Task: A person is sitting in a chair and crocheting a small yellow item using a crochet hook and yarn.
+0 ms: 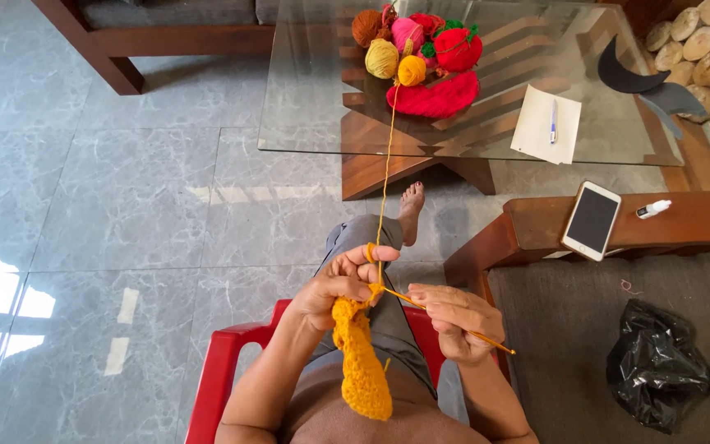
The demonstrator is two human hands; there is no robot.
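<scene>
My left hand (340,288) has its grip closed on the top of the orange strip (361,362), which hangs over my lap. My right hand (454,316) pinches the hook (454,323). Yarn (385,181) runs taut past the table (306,123) edge; open floor (108,214) lies left.

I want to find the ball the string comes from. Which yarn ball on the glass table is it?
The small orange-yellow ball at the front of the pile. The strand runs from it down to the left hand; the brown, pink, pale yellow and red balls have none.
</scene>
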